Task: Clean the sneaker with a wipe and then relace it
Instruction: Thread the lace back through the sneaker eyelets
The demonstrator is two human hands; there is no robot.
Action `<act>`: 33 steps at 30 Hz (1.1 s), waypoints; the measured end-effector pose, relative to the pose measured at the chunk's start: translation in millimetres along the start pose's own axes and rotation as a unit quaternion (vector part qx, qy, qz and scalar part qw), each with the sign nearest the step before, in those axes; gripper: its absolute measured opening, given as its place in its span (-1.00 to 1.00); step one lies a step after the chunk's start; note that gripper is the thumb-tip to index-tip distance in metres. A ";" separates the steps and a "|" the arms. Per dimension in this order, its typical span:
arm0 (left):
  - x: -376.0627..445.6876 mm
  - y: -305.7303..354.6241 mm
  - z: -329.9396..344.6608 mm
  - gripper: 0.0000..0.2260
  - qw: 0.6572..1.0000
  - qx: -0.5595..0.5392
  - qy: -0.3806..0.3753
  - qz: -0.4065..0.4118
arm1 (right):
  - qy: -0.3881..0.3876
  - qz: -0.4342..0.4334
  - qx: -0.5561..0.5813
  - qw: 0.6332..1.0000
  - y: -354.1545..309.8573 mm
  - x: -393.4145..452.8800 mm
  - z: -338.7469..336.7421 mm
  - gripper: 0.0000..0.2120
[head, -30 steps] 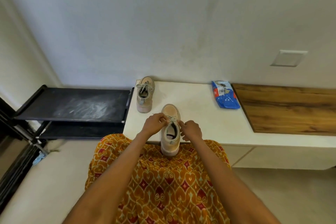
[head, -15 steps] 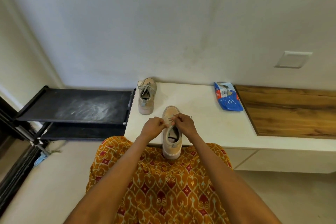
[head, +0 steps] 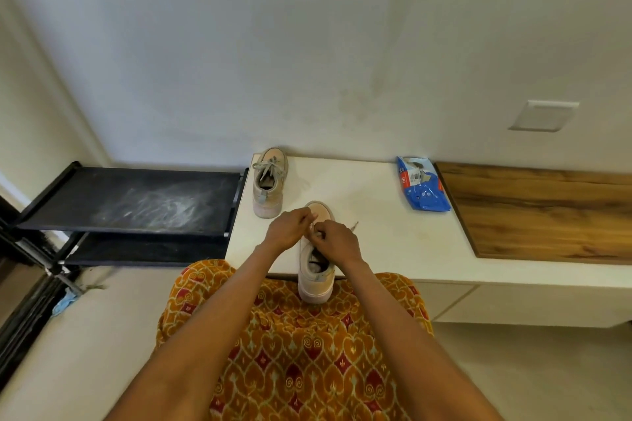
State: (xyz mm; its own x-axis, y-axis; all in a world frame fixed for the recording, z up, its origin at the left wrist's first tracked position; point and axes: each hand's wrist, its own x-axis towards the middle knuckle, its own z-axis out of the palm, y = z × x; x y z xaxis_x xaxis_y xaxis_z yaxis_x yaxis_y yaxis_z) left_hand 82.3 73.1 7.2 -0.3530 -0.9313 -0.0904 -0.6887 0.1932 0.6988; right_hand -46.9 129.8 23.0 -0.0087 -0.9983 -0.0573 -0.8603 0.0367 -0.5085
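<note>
Sneaker sat in the lower middle of the frame, toe pointing away toward the wall, its heel hanging past the near edge of the white counter above the person's orange patterned garment. Both hands met over its laced part. The left hand had its fingers curled and pinched the lace near the toe end; the right hand was likewise curled, gripping the lace just beside the left, the two hands touching. A loose lace end stuck out on the counter just right of the right hand. How the lace ran under the fingers could not be made out.

A second sneaker, already laced, stood near the counter's far left corner, apart from the first. A blue wipe packet lay toward the right, against a wooden board. Left of the counter stood a black shelf with dusty smears on top.
</note>
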 end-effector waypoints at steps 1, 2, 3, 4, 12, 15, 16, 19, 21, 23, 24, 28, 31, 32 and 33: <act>-2.0 -4.3 -1.2 -0.66 1.000 -0.004 -0.017 -0.011 | 0.005 0.006 0.008 1.000 0.8 1.5 2.2 -0.70; -4.3 -8.3 -3.5 -0.65 0.999 -0.025 -0.039 -0.026 | 0.007 0.012 0.021 1.000 1.3 3.7 4.0 -0.69; -7.0 -10.7 -6.5 -0.63 0.996 -0.049 -0.059 -0.041 | 0.006 0.019 0.036 0.999 1.9 5.2 4.5 -0.68; -8.4 -14.5 -9.9 -0.63 0.993 -0.061 -0.076 -0.060 | 0.002 0.027 0.049 0.998 3.0 6.5 3.8 -0.67; -17.5 -34.1 -37.7 -0.62 0.963 0.171 -0.172 -0.117 | -0.064 0.026 0.156 0.985 13.6 14.2 -3.6 -0.82; -10.2 -18.5 -26.2 -0.54 0.985 0.114 -0.124 -0.019 | -0.078 0.039 0.234 0.968 17.3 12.8 -9.4 -0.82; -8.6 -10.7 -21.7 -0.60 0.990 0.052 -0.128 0.011 | -0.082 0.047 0.267 0.959 18.8 12.4 -12.4 -0.80; -8.1 4.4 -11.4 -0.80 0.989 -0.044 -0.134 0.038 | -0.099 0.046 0.329 0.938 22.3 9.1 -21.2 -0.79; -5.9 3.4 -6.8 -0.85 0.992 -0.075 -0.101 0.013 | -0.099 0.032 0.340 0.935 23.7 7.1 -23.9 -0.78; -3.3 -0.6 -4.9 -0.90 0.994 -0.088 -0.067 -0.008 | -0.100 0.020 0.317 0.943 25.3 7.2 -25.3 -0.77; -3.1 -0.6 -5.1 -0.92 0.994 -0.095 -0.060 -0.014 | -0.102 0.012 0.297 0.949 26.2 7.9 -26.3 -0.78; -4.9 4.4 -6.8 -0.94 0.987 -0.135 -0.080 -0.041 | -0.100 -0.042 0.183 0.977 28.6 10.4 -33.5 -0.89; -6.6 10.8 -8.3 -0.94 0.967 -0.198 -0.124 -0.098 | -0.091 -0.078 0.094 0.988 28.5 11.3 -35.7 -0.74; -8.0 13.3 -9.9 -0.89 0.962 -0.208 -0.134 -0.112 | -0.074 -0.080 0.078 0.991 27.3 11.2 -33.5 -0.78; -9.6 15.7 -11.0 -0.82 0.960 -0.213 -0.140 -0.118 | -0.048 -0.083 0.070 0.993 25.9 10.6 -30.1 -0.87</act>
State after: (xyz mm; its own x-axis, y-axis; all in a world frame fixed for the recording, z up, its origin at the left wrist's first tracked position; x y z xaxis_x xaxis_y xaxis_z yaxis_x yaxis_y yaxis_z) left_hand 81.9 81.6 26.9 -0.4168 -0.8024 -0.4271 -0.4698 -0.2121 0.8569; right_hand -84.7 118.8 35.1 0.1815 -0.9825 -0.0410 -0.7666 -0.1153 -0.6317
